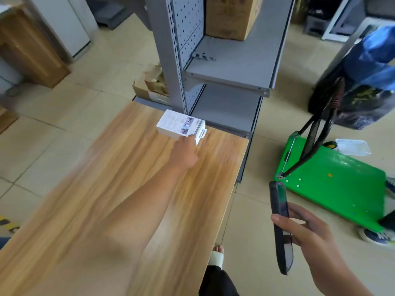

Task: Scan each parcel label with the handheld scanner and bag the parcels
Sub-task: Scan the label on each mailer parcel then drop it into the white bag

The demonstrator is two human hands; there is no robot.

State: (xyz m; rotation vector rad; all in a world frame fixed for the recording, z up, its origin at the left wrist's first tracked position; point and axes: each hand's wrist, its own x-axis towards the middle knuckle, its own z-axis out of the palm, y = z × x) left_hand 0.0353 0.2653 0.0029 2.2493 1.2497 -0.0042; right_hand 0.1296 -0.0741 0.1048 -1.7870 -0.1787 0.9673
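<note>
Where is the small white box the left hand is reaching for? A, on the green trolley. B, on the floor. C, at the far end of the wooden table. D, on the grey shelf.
C: the small white box is at the far edge of the wooden table, where the left hand touches its near side; the right hand holds the handheld scanner apart.

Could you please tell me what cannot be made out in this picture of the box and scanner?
Head view only:
1. Box: print too small to read; near corner hidden by the left grip.
2. Left grip: fingers hidden behind the hand's back and blurred; hold on the box unclear.
3. Scanner: seen at a steep angle in the right grip, so its screen is unreadable.
</note>
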